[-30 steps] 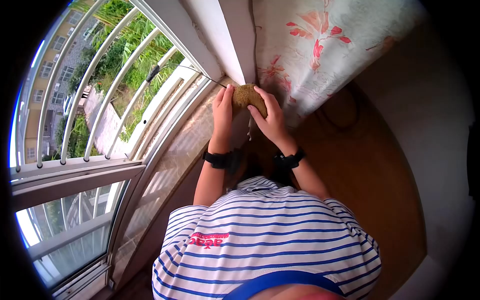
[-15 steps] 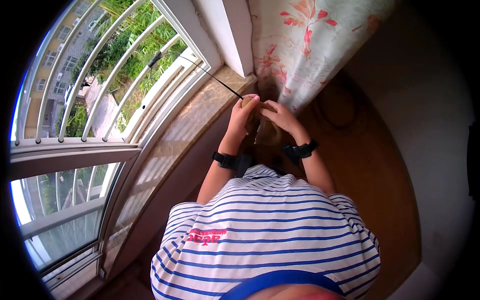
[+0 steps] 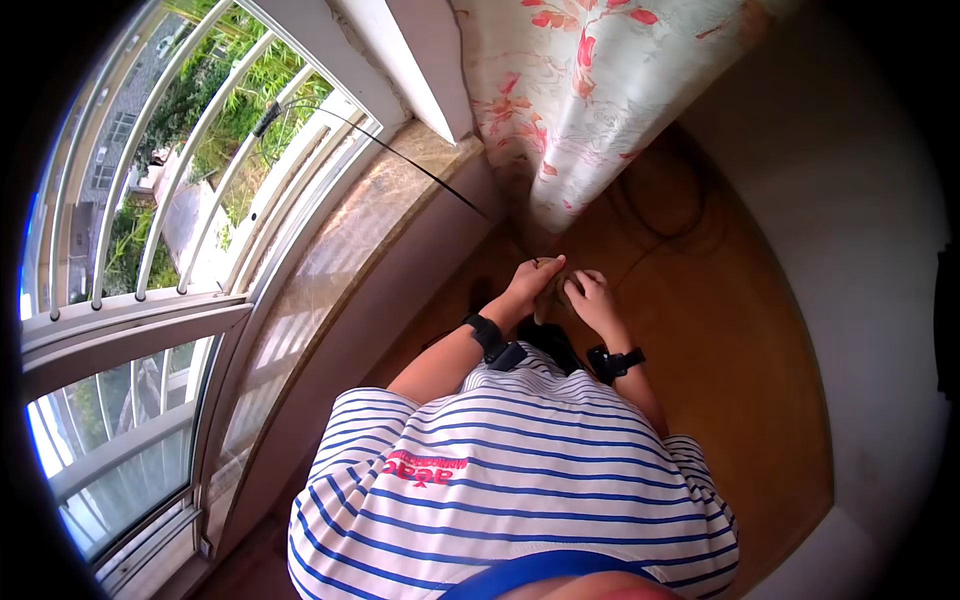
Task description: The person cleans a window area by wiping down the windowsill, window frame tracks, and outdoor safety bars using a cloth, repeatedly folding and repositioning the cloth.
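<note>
The left hand (image 3: 530, 285), closed on the cloth (image 3: 547, 300), and the right hand (image 3: 595, 300) hide most of it; its outline (brownish, against a dim floor (image 3: 745, 360)) cannot be told, nor whether the right fingers pinch it. The cable (image 3: 430, 176) loses its lower end in shadow near the curtain (image 3: 570, 100), itself cut off by the top edge. The shirt (image 3: 520, 470) runs out at the bottom, its smaller lettering (image 3: 430, 462) unreadable. A floor coil (image 3: 700, 205) is blurred.
</note>
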The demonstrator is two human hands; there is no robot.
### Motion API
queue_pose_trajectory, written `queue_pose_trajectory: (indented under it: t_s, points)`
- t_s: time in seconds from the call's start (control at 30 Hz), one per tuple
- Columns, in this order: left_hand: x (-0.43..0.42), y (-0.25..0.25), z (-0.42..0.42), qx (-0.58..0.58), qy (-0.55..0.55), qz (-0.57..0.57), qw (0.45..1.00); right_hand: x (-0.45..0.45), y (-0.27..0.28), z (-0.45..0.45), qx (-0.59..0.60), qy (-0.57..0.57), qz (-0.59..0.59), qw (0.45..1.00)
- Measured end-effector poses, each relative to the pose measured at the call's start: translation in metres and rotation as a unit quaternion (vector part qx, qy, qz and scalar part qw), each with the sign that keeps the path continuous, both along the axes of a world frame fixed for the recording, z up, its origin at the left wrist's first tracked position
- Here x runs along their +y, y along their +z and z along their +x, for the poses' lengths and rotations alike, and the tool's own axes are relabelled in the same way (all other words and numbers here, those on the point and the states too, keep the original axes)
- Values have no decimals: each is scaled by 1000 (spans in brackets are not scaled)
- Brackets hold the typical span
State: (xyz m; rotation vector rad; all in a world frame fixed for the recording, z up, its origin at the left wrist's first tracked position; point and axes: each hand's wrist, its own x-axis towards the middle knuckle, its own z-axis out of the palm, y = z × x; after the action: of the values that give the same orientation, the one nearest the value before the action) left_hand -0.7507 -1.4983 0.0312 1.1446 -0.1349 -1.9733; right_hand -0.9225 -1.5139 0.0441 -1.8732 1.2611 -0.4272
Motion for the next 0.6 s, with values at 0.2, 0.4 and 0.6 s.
queue_pose_trajectory:
  t_s: [0.2,0.4,0.6]
  points:
    - [-2,10,9,-60,-31,-14,998,13,5,-2,-33,7,-23,999]
    - [13,45,29,-136,-15,-71,988,-27,68,9,-73,81,-143,984]
    - [11,69,64,-301,-35,-191,934,-72,113,40,-90,184,-330,921]
